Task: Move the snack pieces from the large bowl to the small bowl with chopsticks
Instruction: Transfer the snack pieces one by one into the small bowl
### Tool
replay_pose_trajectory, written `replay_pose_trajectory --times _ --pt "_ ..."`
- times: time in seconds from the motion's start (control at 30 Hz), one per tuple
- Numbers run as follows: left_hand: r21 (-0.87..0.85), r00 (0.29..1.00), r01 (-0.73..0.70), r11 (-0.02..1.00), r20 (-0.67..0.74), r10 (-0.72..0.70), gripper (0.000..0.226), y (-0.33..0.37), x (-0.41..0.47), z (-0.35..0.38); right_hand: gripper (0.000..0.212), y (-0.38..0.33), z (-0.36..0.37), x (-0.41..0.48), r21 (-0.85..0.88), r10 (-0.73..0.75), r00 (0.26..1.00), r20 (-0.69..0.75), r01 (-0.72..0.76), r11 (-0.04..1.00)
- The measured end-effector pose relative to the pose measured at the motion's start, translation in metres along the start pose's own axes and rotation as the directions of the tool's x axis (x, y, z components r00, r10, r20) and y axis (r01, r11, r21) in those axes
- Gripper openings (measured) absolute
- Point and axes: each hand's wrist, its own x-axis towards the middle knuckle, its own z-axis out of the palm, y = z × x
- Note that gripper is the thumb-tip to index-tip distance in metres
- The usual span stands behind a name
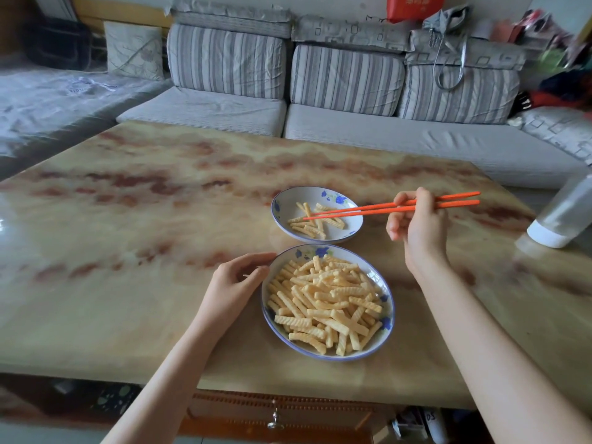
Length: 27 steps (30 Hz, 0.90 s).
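The large white bowl (386,325) with blue flowers sits near the table's front edge, heaped with ridged yellow snack sticks (326,306). Just behind it is the small bowl (349,230), holding several snack pieces (312,224). My right hand (416,224) grips the orange chopsticks (378,208) to the right of the small bowl. Their tips reach left over that bowl and touch the pieces lying in it. My left hand (237,280) rests against the large bowl's left rim, thumb and fingers curved along it.
The marbled table (144,219) stretches wide to the left and back. A clear bottle with a white cap (563,216) lies tilted at the right edge. A grey striped sofa (320,91) stands behind the table.
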Motion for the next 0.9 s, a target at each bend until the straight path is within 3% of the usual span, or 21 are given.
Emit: replay_pose_trajectory --times 0.13,0.53,0.9 --pt "-0.004 1.000 0.001 1.000 -0.001 -0.001 0.028 0.000 0.001 -0.001 0.041 0.007 0.019 0.010 -0.050 -0.035 0.998 -0.058 0.032 0.998" --pt "-0.008 1.000 -0.005 1.000 0.006 0.005 0.028 0.000 0.000 -0.001 0.042 0.015 0.024 0.008 -0.081 -0.106 0.994 -0.003 0.106 0.991" --pt "0.003 1.000 -0.008 1.000 0.001 0.008 0.028 -0.002 0.001 -0.001 0.045 -0.023 -0.016 -0.012 -0.145 -0.077 0.958 0.276 0.121 0.982"
